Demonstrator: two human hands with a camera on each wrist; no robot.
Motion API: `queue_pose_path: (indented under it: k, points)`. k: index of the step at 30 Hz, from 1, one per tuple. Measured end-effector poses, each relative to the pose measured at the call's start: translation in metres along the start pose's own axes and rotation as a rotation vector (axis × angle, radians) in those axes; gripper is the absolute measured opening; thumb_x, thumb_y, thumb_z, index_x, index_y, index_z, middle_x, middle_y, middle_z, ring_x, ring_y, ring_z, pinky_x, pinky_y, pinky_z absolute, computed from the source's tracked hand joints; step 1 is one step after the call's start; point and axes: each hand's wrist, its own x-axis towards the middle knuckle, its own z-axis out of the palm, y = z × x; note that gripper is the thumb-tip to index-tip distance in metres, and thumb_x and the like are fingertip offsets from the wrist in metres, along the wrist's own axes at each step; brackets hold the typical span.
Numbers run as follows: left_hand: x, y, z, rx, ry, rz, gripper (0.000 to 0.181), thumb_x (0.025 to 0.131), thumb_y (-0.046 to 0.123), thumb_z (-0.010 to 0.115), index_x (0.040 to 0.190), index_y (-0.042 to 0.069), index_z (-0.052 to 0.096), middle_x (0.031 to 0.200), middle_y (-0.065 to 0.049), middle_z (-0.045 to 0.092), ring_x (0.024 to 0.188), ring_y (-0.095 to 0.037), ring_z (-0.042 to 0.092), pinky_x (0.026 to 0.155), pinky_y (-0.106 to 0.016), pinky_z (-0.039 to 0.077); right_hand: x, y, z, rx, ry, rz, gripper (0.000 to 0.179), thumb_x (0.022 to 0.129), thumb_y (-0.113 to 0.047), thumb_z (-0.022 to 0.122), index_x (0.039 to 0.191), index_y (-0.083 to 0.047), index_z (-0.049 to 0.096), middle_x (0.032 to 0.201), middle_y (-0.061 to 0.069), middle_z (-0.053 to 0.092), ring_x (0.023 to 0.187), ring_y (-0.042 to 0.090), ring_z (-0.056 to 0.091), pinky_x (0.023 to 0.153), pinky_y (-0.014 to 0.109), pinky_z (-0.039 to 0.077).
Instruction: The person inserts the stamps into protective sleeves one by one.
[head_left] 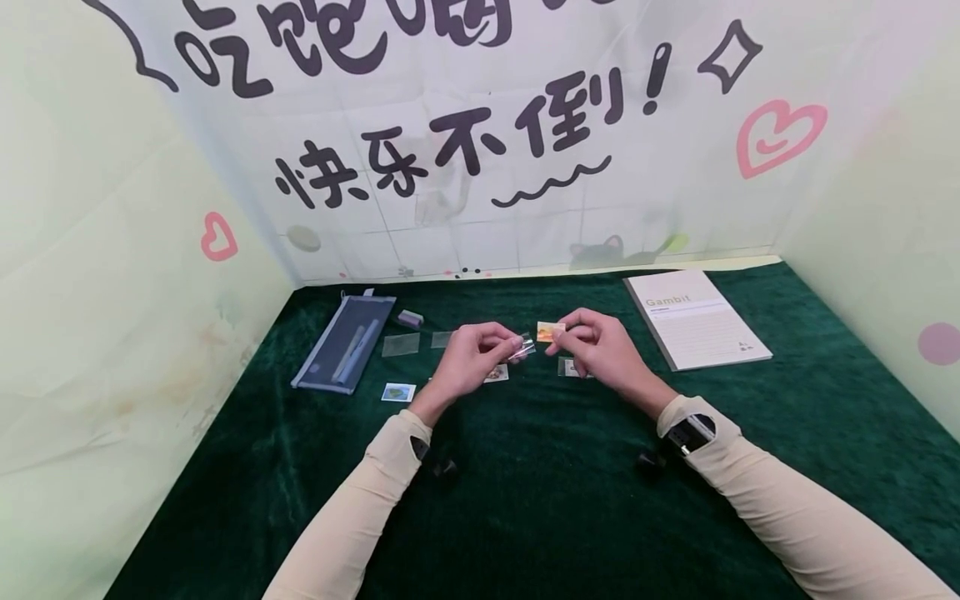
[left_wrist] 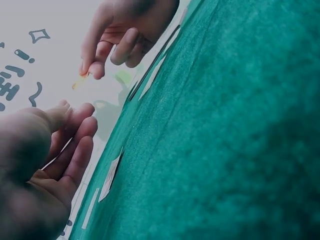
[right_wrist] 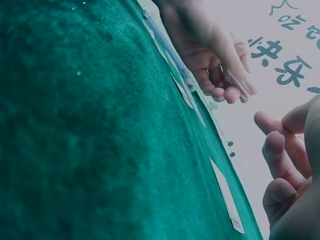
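Over the green cloth, my left hand [head_left: 476, 357] pinches a small clear plastic sleeve [head_left: 526, 347] between thumb and fingers. My right hand [head_left: 606, 348] holds a small orange picture card [head_left: 547, 332] by its edge, just right of the sleeve and apart from it. In the left wrist view the card [left_wrist: 79, 83] shows as a thin yellow sliver at the fingertips. Below the hands lie another small picture card [head_left: 497, 374] and a sleeved card [head_left: 568, 367], the latter partly hidden by the right hand. A blue-green picture card [head_left: 398, 392] is left of the left forearm.
Two clear sleeves [head_left: 401, 345] lie flat behind the left hand, near an eraser [head_left: 411, 319]. At the left is a blue zip pouch [head_left: 352, 333] with pens inside. A notebook [head_left: 697, 321] lies at the back right. A printed fabric backdrop [head_left: 450, 242] borders the table.
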Motion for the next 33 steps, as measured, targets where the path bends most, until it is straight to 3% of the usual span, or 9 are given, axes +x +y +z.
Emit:
queue_pose_path:
  k: [13,18,26,33]
  points:
    - [-0.0003,-0.0013,0.0009,0.008,-0.043,0.031,0.027,0.109,0.041,0.066,0.114,0.019,0.080,0.099,0.007,0.084,0.095,-0.011,0.080,0.094,-0.039,0.062,0.0014,0.0020,0.0015,0.033,-0.048,-0.067,0.027,0.111,-0.038,0.063,0.120,-0.013,0.064,0.105,0.007,0.084,0.057,0.029,0.060,0.055,0.032,0.052]
    - [-0.0006,0.0003,0.0009,0.004,-0.046,0.026,0.026,0.109,0.041,0.066,0.114,0.020,0.080,0.099,0.007,0.084,0.095,-0.013,0.080,0.091,-0.038,0.063,0.0015,0.0011,0.0013,0.032,-0.026,-0.088,0.029,0.111,-0.038,0.063,0.121,-0.011,0.063,0.104,0.008,0.083,0.057,0.028,0.059,0.054,0.032,0.052]
    - [-0.0010,0.0018,0.0009,0.000,-0.053,0.025,0.024,0.109,0.041,0.065,0.112,0.022,0.080,0.099,0.007,0.084,0.095,-0.011,0.080,0.092,-0.038,0.063,0.0013,0.0008,0.0023,0.028,-0.054,-0.077,0.024,0.111,-0.037,0.064,0.116,-0.014,0.066,0.106,0.010,0.083,0.061,0.029,0.062,0.058,0.032,0.053]
    - [-0.0024,0.0031,0.0005,0.004,-0.046,0.027,0.026,0.110,0.042,0.065,0.114,0.021,0.080,0.100,0.007,0.084,0.095,-0.012,0.079,0.091,-0.037,0.062,0.0009,0.0011,0.0023,-0.001,0.005,-0.093,0.023,0.110,-0.037,0.067,0.114,-0.014,0.070,0.108,0.016,0.082,0.063,0.027,0.063,0.057,0.031,0.051]
